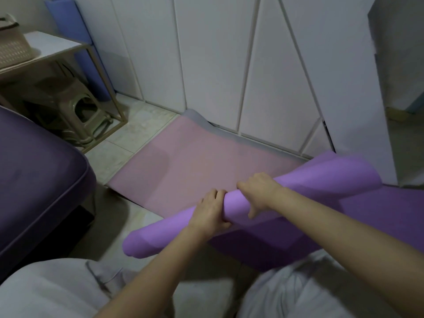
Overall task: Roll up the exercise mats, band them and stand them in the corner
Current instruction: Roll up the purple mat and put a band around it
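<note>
A purple exercise mat (309,177) is partly rolled into a loose tube that runs from lower left to upper right, and its unrolled part (378,214) lies flat at the right. My left hand (210,210) grips the roll near its middle, fingers curled over the top. Just to its right, my right hand (259,191) grips the same roll, thumb pointing down. A pink mat (195,161) lies flat on the floor beyond the roll, its far edge curled up against the cupboards. A blue rolled mat (80,42) stands upright in the far left corner.
White cupboard doors (218,65) run along the back. A dark purple bed or sofa (39,180) fills the left side. Behind it stands a small frame table (50,44) with a basket (11,44) on top and a stool (85,111) underneath. My knees in light trousers (46,290) are at the bottom.
</note>
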`<state>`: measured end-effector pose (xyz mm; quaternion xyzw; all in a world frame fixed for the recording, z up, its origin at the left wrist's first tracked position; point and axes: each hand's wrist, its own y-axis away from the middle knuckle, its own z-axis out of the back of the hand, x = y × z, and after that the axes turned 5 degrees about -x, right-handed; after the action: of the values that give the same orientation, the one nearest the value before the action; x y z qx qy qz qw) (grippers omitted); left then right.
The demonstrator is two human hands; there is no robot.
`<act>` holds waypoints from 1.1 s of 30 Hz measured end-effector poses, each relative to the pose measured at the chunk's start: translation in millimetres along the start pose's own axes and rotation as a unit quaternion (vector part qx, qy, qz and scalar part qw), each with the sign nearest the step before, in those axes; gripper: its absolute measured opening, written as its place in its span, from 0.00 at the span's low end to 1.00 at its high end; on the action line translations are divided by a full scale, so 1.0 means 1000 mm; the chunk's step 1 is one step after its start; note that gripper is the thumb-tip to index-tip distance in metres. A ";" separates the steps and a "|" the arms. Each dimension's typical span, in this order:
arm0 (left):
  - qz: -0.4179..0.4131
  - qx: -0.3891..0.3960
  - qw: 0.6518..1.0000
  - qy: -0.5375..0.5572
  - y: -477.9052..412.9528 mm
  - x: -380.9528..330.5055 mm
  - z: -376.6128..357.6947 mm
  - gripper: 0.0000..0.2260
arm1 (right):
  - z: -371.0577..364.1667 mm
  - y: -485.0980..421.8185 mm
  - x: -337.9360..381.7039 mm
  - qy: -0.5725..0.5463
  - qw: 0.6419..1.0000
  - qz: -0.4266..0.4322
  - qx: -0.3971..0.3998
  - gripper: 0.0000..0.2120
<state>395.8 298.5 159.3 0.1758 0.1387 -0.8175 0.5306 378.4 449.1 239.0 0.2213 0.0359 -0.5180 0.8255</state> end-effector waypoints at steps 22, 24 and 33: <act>0.002 0.078 0.997 0.012 -0.029 -0.007 0.004 0.26 | -0.001 0.008 -0.004 0.042 0.999 0.013 0.016 0.28; -0.009 0.115 0.993 0.014 -0.037 -0.006 0.008 0.26 | -0.007 0.013 -0.003 0.046 0.999 0.004 -0.004 0.30; -0.046 0.134 0.988 0.065 -0.030 -0.008 -0.001 0.34 | -0.017 0.013 -0.023 -0.061 0.995 -0.043 0.069 0.35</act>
<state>371.7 316.9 163.1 0.2911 0.0699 -0.8391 0.4542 382.7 479.9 234.4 0.2434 -0.0410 -0.5667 0.7860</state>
